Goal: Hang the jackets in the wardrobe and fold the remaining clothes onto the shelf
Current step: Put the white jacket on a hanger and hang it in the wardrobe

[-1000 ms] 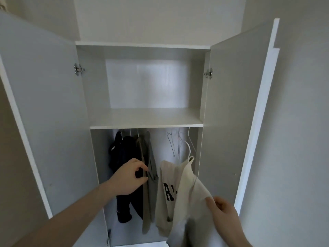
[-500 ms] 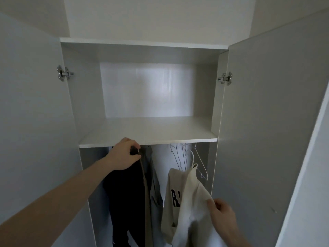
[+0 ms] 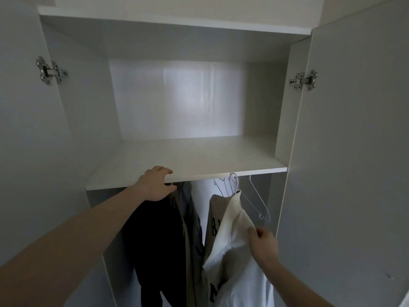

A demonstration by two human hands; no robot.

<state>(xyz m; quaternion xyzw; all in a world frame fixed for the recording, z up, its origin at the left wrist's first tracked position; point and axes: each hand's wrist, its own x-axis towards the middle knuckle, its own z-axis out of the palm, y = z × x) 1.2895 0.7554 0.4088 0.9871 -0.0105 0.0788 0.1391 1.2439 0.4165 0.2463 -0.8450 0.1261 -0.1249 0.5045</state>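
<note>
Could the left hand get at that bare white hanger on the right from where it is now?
Probably not straight across. The left hand rests on the dark jacket, and the cream jacket hangs between it and the empty hanger. The right hand is nearer.

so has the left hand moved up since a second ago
Yes. The left hand has risen against the shelf: a second ago it sat well below the shelf's front edge on the dark jacket; now its fingers reach that edge.
</note>
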